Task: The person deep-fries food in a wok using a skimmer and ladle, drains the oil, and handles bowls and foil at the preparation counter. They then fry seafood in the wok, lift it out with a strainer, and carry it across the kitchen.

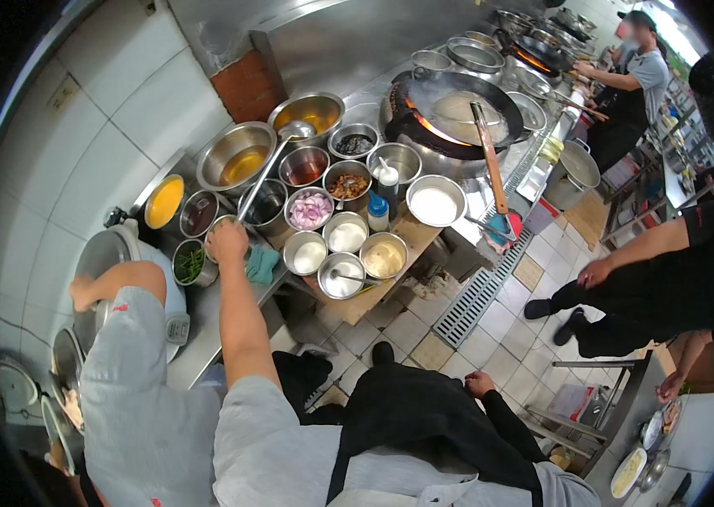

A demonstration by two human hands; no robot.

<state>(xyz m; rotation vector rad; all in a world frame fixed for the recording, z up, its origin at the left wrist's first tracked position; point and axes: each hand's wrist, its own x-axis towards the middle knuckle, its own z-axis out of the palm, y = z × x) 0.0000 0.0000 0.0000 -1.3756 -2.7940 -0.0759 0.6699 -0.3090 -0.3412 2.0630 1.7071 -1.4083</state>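
Note:
My left hand (pixel 227 240) reaches forward over the counter, its fingers closed at the end of a long ladle handle (pixel 261 182). The ladle's round head (pixel 297 130) is at a metal bowl of yellow liquid (pixel 316 108). Just beside this hand are a pot of chopped greens (pixel 190 263) and a teal cloth (pixel 262 264). To its right stand bowls of chopped pink onion (pixel 309 209) and white powder (pixel 345 232). My right hand (pixel 479 384) hangs low beside the black apron (pixel 425 414), fingers curled, with nothing visible in it.
A large wok (pixel 458 114) sits over flame, a wooden-handled tool (pixel 490 160) across its rim. At left, a co-worker's grey sleeve (pixel 133 338) reaches to a large round cooker (pixel 108 262). Another person in black (pixel 678 270) stands at right; a person (pixel 640 84) works farther back.

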